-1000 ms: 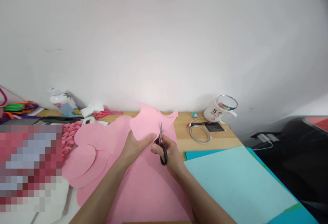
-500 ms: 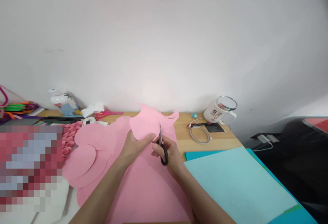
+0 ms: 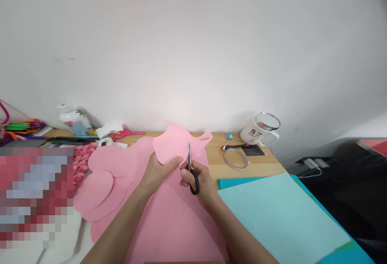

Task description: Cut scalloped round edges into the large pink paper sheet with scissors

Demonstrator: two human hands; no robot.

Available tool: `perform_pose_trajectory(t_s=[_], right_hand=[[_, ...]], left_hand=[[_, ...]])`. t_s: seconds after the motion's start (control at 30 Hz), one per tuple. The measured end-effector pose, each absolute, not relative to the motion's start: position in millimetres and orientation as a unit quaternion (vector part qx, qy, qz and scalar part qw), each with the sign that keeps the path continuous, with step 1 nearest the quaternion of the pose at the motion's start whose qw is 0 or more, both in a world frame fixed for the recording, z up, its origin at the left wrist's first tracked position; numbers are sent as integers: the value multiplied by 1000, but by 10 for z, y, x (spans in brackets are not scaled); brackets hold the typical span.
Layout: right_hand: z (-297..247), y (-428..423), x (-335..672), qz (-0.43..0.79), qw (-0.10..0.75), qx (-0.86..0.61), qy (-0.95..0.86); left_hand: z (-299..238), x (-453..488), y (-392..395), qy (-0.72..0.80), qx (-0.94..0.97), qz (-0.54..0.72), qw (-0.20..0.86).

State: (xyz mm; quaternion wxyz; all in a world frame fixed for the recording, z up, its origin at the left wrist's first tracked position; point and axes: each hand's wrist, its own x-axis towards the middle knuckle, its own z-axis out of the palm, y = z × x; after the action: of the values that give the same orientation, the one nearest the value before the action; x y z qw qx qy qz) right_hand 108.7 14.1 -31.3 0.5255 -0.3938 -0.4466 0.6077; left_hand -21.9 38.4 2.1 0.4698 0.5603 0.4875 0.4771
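Note:
My left hand [image 3: 157, 174] pinches the lower edge of a pink paper piece [image 3: 173, 144] with scalloped cut edges and holds it up above the desk. My right hand [image 3: 202, 181] grips black-handled scissors [image 3: 191, 170]. Their blades point up into the pink piece. Beneath both hands lies a large pink sheet [image 3: 172, 219], and rounded pink cut-outs [image 3: 105, 179] are stacked to its left.
Light blue sheets [image 3: 278, 215] lie at the right. A white mug [image 3: 260, 129], a coiled cable [image 3: 236, 157] and a black card sit at the back right. Pink scissors [image 3: 127, 134], a bottle [image 3: 74, 121], pipe cleaners [image 3: 21, 129] and pink rolled pieces [image 3: 83, 157] are at the left.
The scissors have crept slightly further up into the pink piece, and its right flap has shifted a little. Both hands otherwise stay in place.

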Motion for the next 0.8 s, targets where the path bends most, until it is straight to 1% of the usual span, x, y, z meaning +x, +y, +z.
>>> perform_pose_trajectory(t_s=[0.43,0.6,0.8], right_hand=[[-302,112,1057,612,527,-389,-442],[-267,106,1033,611,507,-414,-445],[-307,148,1091,595,503,-430,-456]], left_hand=[[60,-191,386,511,535,489,461],[72,-179,357,517,532,473,475],[61,-193,344,521,553,444,474]])
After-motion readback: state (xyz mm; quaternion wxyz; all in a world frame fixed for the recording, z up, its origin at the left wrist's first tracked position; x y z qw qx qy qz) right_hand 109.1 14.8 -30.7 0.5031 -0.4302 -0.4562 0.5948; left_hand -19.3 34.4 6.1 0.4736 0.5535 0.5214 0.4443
